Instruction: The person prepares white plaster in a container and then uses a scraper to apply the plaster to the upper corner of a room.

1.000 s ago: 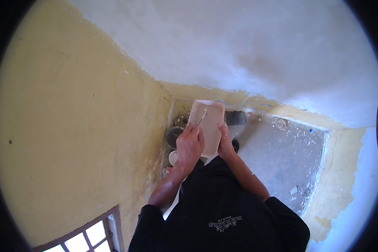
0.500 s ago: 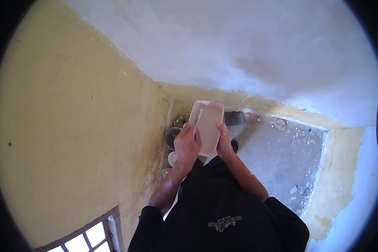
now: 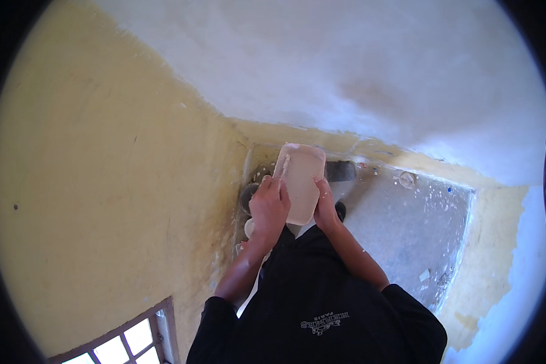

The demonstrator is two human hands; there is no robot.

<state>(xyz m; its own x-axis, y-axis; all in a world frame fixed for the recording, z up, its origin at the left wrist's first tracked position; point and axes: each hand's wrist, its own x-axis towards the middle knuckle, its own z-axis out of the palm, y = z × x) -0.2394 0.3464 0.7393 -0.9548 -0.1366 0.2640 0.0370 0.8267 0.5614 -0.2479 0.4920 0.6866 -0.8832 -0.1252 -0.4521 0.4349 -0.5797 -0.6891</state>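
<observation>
Pinkish and pale, a shallow rectangular tray (image 3: 304, 188) sits between the 2 hands, held up above the floor (image 3: 394, 221). Its long axis runs away from the body, the far end leaning slightly right. The right fingers (image 3: 321, 185) clamp its right rim, thumb on top; their undersides are hidden. The left fingers (image 3: 277, 186) pinch a narrow scraper (image 3: 286, 162), coated with pale paste, at the left rim; it points away from them, roughly parallel to the tray's long side. The tray's far rim reaches out beyond the fingers, its near end back toward the torso. Left of the left fingers stands a dark bucket (image 3: 247, 199), with the yellow wall (image 3: 133, 158) past it. Beyond the right fingers lies a dark slab (image 3: 342, 171); farther ahead rises the whitish front wall (image 3: 346, 67). The widest stretch of floor opens right of the right fingers.
</observation>
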